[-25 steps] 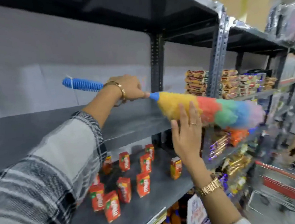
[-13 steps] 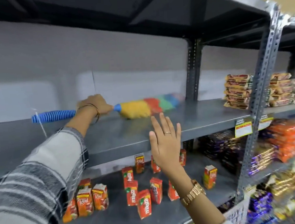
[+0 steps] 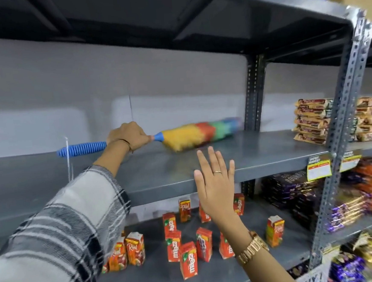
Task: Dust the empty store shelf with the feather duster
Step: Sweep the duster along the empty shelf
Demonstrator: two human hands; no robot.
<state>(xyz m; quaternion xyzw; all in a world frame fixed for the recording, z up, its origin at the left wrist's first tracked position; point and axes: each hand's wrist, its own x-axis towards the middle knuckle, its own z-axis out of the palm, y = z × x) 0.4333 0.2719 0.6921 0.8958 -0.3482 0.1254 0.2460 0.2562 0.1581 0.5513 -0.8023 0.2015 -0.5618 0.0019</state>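
My left hand (image 3: 128, 137) is closed around the feather duster (image 3: 200, 133) where its blue ribbed handle meets the head. The handle sticks out to the left behind my wrist. The yellow, red, green and blue head lies blurred on the grey empty shelf (image 3: 165, 169), reaching toward the dark upright post. My right hand (image 3: 216, 183) is held up flat in front of the shelf's front edge, fingers spread, holding nothing.
Stacked snack packets (image 3: 311, 122) sit at the shelf's right end beside a perforated metal upright (image 3: 343, 115). Several small juice cartons (image 3: 186, 241) stand on the shelf below. Chocolate packs (image 3: 295, 190) fill the lower right. Another shelf hangs close overhead.
The duster head swung from out past the shelf front back onto the shelf surface and is sweeping along it. My view turned left. My right hand stays raised and spread.
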